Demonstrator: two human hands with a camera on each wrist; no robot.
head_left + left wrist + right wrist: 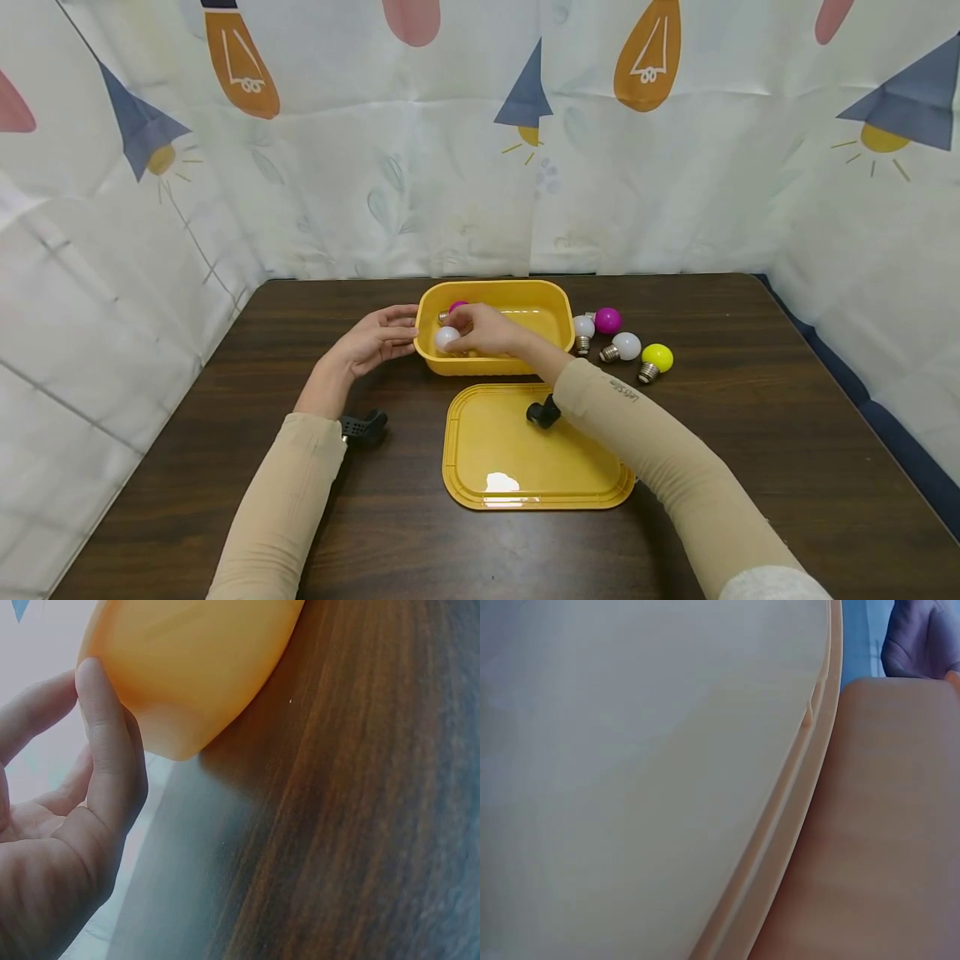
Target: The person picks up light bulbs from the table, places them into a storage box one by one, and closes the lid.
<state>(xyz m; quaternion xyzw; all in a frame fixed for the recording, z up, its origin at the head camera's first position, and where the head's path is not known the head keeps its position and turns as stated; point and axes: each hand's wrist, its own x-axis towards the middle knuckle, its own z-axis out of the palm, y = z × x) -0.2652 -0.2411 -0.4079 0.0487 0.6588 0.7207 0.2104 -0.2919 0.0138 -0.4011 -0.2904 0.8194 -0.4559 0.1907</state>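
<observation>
A yellow plastic box (495, 367) stands toward the back of the dark table. My right hand (491, 329) reaches into its left end and holds a white light bulb (447, 337) by the fingertips. Behind that bulb, a magenta light bulb (458, 306) lies in the box, partly covered by the hand. At the box's left end, my left hand (375, 337) touches the outer wall with extended fingers. The left wrist view shows those fingers (101, 712) against the box wall (187, 675). In the right wrist view the right hand's fingers are hidden.
In front of the box lies a flat yellow lid (517, 458), under my right forearm. Right of the box are two white bulbs (626, 346), a magenta bulb (607, 320) and a yellow bulb (658, 357). A printed curtain (450, 183) hangs behind the table.
</observation>
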